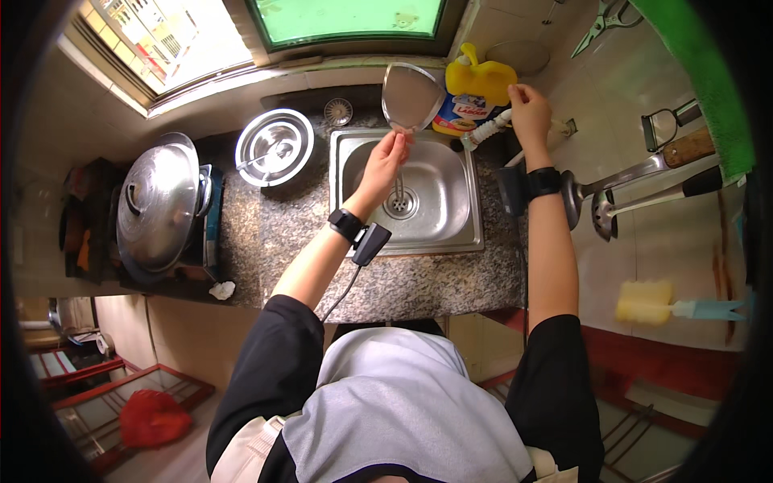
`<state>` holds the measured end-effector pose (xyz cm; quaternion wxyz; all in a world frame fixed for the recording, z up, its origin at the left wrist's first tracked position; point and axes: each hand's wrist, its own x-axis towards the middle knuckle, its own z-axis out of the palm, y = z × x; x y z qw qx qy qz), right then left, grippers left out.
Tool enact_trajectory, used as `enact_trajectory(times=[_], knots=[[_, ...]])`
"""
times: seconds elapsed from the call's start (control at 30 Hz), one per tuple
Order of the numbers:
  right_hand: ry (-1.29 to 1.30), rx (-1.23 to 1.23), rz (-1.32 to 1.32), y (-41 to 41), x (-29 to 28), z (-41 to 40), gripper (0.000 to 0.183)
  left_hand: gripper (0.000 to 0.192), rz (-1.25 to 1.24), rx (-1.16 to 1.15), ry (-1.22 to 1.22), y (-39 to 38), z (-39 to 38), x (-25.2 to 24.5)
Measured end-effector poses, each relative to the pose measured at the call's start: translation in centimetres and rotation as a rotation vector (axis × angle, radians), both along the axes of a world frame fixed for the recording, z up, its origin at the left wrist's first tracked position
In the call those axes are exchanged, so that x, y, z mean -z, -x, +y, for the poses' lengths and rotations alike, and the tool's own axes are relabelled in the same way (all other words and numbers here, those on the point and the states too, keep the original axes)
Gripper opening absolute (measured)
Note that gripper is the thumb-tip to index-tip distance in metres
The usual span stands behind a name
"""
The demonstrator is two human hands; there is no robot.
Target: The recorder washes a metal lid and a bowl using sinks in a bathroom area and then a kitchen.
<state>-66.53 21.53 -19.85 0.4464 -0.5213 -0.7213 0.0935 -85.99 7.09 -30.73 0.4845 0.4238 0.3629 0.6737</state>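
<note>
My left hand (384, 162) grips a fine-mesh skimmer (413, 96) close to where its metal-rimmed head meets the handle. The mesh head is raised over the back edge of the stainless steel sink (477, 211), and the handle hangs down in front of the basin. My right hand (531, 118) is up by the right wall with its fingertips drawn together; whether anything is between them cannot be told. Just left of it are a tap's whitish flexible spout (490, 128) and a yellow detergent jug (481, 78) with a pump top.
Left of the sink stand a steel bowl (275, 148) and a lidded wok (160, 205) on a stove. A sink strainer basket (338, 111) sits behind the basin. From the right wall hang a ladle (570, 199), a slotted spoon (605, 217) and scissors (598, 30). A cable trails from my left wrist.
</note>
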Motion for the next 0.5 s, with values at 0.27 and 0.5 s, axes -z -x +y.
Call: enact_trajectory(times=[0.27, 0.5], knots=[[-0.035, -0.101, 0.074, -1.5, 0.7, 1.4, 0.018, 0.032, -0.171, 0.016, 0.441, -4.1, 4.4, 12.1], [-0.022, -0.146, 0.105, -1.8, 0.9, 2.1, 0.015, 0.033, -0.15, 0.047, 0.542, -6.0, 6.6, 15.3]])
